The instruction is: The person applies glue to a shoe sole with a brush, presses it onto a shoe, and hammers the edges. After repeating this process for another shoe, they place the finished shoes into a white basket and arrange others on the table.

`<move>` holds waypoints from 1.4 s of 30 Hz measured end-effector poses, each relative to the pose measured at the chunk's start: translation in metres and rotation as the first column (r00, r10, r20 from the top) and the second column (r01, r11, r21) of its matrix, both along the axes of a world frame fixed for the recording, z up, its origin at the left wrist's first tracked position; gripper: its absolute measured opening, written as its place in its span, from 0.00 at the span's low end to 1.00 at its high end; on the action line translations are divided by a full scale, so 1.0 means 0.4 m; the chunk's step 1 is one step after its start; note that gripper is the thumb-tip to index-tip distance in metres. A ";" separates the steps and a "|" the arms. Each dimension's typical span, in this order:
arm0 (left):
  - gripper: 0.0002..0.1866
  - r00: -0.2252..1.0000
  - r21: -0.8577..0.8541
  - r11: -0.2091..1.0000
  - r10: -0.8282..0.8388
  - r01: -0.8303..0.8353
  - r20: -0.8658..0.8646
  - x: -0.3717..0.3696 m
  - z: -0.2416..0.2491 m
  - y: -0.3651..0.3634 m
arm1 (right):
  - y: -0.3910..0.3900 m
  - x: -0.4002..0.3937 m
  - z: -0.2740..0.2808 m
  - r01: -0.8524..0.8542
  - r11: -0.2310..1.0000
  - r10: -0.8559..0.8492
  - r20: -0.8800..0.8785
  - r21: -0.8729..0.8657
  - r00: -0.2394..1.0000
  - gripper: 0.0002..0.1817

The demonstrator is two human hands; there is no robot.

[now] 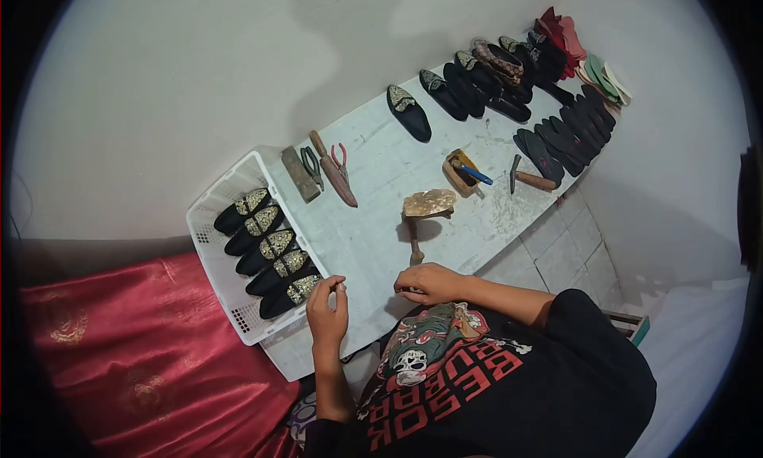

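Observation:
My left hand [327,308] is raised beside the right wall of a white plastic basket [208,279], its thumb apart from the bent fingers and nothing visible in it. Inside the basket lie several black slip-on shoes [274,251] with gold glittery uppers. My right hand [429,283] rests by the near edge of the table with its fingers curled down; whatever is under them is hidden. Just beyond it stands a shoe anvil [429,203] with a worn, brownish top plate on a metal stem.
On the white table [369,168] are a rectangular block [300,174], pliers [340,161], a wooden-handled tool [337,180], a small box [461,173] with a blue-handled tool, and a hammer [531,180]. Black shoes [409,114] and soles [568,136] line the far end. Red cloth [151,355] hangs left.

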State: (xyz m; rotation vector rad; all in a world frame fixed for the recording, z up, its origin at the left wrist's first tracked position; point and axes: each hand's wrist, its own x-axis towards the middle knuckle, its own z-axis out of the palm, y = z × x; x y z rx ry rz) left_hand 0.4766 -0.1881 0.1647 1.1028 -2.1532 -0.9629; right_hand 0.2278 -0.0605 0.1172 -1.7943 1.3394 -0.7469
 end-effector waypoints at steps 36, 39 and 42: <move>0.08 0.912 0.349 0.858 -0.409 0.377 0.022 -0.385 -0.286 0.284 | 0.434 -0.359 -0.073 0.416 0.816 -0.423 -0.076 0.401 0.903 0.09; 0.08 0.816 0.332 0.789 -0.572 0.518 0.086 -0.394 -0.285 0.298 | 0.454 -0.346 -0.066 0.440 0.777 -0.481 -0.027 0.450 0.876 0.10; 0.08 0.868 0.362 0.802 -0.495 0.475 -0.041 -0.397 -0.262 0.307 | 0.440 -0.377 -0.062 0.463 0.822 -0.456 -0.105 0.331 0.884 0.10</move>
